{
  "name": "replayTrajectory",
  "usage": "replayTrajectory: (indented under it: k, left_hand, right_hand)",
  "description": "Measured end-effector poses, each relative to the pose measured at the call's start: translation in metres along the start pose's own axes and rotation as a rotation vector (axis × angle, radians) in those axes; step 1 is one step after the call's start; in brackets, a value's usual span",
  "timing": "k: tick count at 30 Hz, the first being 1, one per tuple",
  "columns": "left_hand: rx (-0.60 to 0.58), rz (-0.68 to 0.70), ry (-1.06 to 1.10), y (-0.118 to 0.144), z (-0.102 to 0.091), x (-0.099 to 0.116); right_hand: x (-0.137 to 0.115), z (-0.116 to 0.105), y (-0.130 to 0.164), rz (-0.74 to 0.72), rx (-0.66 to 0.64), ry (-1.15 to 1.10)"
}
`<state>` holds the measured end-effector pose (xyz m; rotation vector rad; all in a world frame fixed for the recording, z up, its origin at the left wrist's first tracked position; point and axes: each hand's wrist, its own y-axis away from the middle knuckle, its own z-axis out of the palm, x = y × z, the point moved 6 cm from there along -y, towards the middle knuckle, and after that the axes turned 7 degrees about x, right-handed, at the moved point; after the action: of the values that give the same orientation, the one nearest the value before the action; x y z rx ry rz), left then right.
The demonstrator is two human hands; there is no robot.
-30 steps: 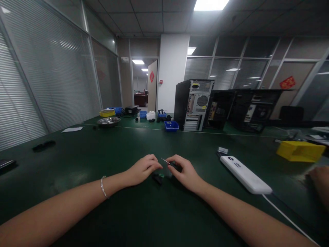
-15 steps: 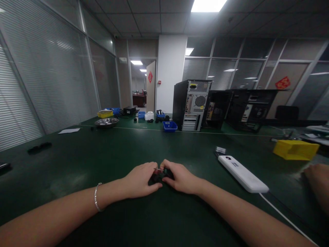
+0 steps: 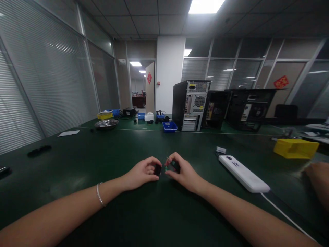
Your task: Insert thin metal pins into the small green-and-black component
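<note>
Bracelet point(image 3: 99, 195), silver-coloured, encircles the left wrist. Left hand point(image 3: 144, 173): fingers and thumb are closed on a black part point(image 3: 157, 169). Right hand point(image 3: 183, 173): thumb and forefinger pinch a small green part point(image 3: 166, 168); a thin metal shaft point(image 3: 168, 159) shows at the forefinger, and a dark body point(image 3: 175, 166) sits within the curled fingers, partly covered. The hands face each other at centre, over the dark green tabletop point(image 3: 159, 144), with a narrow gap between the black part and the green part. White cable point(image 3: 285, 214) runs at the right to the near end of a white elongated device point(image 3: 243, 173), which lies obliquely. Another person's hand point(image 3: 317, 176), blurred, is at the right edge, near a yellow bin point(image 3: 295, 148). Dark object point(image 3: 39, 151), identity unclear, lies at the left. Beyond it are a white sheet point(image 3: 69, 133), lying flat, and a round metal dish point(image 3: 106, 124). Blue tray point(image 3: 169, 127) lies just beside an upright computer tower point(image 3: 191, 104); further computer cases point(image 3: 252, 109) stand to its right. Behind the table, a white column point(image 3: 169, 75) stands beside an open door point(image 3: 149, 91)
</note>
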<state>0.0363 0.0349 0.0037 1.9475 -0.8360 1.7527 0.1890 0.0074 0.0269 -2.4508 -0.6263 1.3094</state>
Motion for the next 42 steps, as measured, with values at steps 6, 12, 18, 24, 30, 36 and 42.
replayTrajectory:
  k: [6, 12, 18, 24, 30, 36, 42]
  left_hand:
    - [0.014, -0.037, 0.136, 0.001, 0.009, -0.003]
    - [0.028, -0.03, 0.129, 0.001, 0.016, -0.004]
    - [0.103, 0.004, 0.095, 0.002, 0.014, -0.001]
    - [0.138, 0.034, 0.056, 0.003, 0.013, 0.003]
    - [0.101, 0.04, 0.141, 0.002, 0.017, 0.007]
    - [0.156, 0.065, 0.172, -0.003, 0.015, 0.005]
    - [0.282, 0.039, 0.146, -0.011, -0.012, -0.009]
  right_hand:
    - [-0.009, 0.002, 0.004, -0.005, 0.129, -0.254]
    - [-0.015, 0.01, 0.009, 0.01, 0.147, -0.233]
    - [-0.015, 0.013, 0.009, -0.004, 0.178, -0.211]
    - [-0.015, 0.012, 0.011, -0.012, 0.187, -0.178]
    - [-0.017, 0.012, 0.012, -0.06, 0.185, -0.105]
    - [-0.027, 0.011, 0.013, -0.169, 0.174, -0.088]
    - [-0.015, 0.003, 0.008, -0.092, 0.236, -0.106]
